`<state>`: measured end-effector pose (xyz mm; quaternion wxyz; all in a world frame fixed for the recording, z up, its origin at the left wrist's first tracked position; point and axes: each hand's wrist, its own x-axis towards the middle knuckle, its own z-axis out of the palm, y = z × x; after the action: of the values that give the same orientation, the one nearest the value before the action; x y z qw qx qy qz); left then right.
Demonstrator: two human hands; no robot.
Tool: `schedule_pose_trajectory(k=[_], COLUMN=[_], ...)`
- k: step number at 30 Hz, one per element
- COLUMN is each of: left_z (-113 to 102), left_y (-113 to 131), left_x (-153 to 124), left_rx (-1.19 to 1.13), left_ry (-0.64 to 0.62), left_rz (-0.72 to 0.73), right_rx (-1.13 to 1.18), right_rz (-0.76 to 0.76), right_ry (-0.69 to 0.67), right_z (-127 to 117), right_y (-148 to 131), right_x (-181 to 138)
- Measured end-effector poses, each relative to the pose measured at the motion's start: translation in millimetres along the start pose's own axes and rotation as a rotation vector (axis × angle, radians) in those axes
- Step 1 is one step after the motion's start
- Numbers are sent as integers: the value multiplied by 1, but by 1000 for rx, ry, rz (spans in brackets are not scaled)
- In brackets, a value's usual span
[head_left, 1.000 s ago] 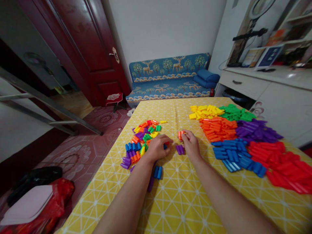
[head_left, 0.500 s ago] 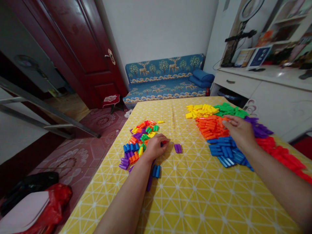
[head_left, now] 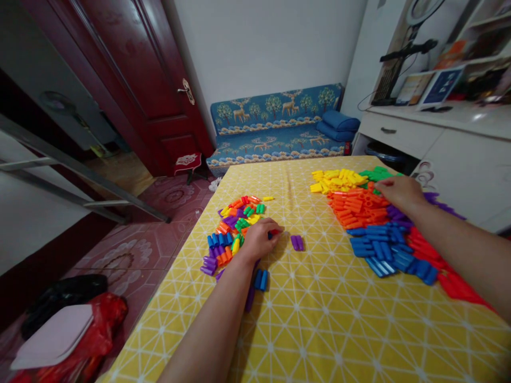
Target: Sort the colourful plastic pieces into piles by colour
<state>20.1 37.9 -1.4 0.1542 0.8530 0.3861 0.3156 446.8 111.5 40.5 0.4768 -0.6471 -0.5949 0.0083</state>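
Observation:
My left hand (head_left: pixel 259 238) rests curled on the yellow tablecloth (head_left: pixel 319 319) at the edge of a mixed heap of coloured plastic pieces (head_left: pixel 233 226); a red piece shows at its fingertips. A lone purple pair (head_left: pixel 297 242) lies just to its right. My right hand (head_left: pixel 399 192) reaches over the sorted piles, its fingertips at the far edge of the orange pile (head_left: pixel 357 207), next to the green pile (head_left: pixel 379 174). Its fingers are bent, and what lies under them is hidden. Yellow (head_left: pixel 335 180), blue (head_left: pixel 387 250), purple and red (head_left: pixel 451 271) piles lie around it.
A blue pair (head_left: pixel 261 279) and a purple piece lie beside my left forearm. Left of the table are a tiled floor, a red bag (head_left: pixel 75 340) and a dark red door (head_left: pixel 147 80). A blue sofa (head_left: pixel 279 127) stands behind, a white cabinet (head_left: pixel 439 138) to the right.
My right hand went from the table's middle, where it held an orange piece, to the orange pile and then to its far edge. My left hand stayed at the mixed heap.

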Motion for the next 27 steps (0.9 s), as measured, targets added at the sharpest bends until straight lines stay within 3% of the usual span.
schedule_pose_trajectory(k=[4,8,11,15,18,23,25,27], left_z=[-1,-5,-8,-10,-11,-24,-33,-44], left_y=[2,7,12,21,31,42,39,29], left_x=[1,3,0,-5,0,28,36,39], left_rx=[-8,-41,-65,-161,-529,-1541,-1666,-1564], left_ry=[-1,28,133,352,472,760,799,774], left_rz=[-10,-10,-16,-24,-133,-400,-473,-525], right_rx=[-136,111,318,397,505,617,600,581], right_rz=[63,-107,-64,38,90,141,135,132], right_ry=[94,-128,-270,-304,-310,-313,-332,-343], right_z=[6,50,91,125,131,124,122,121], right_y=[-50,-116,-151,-175,-179,-180,-181,-182], right_x=[-29,-94,-148,-190,-197,-195,-195,-196])
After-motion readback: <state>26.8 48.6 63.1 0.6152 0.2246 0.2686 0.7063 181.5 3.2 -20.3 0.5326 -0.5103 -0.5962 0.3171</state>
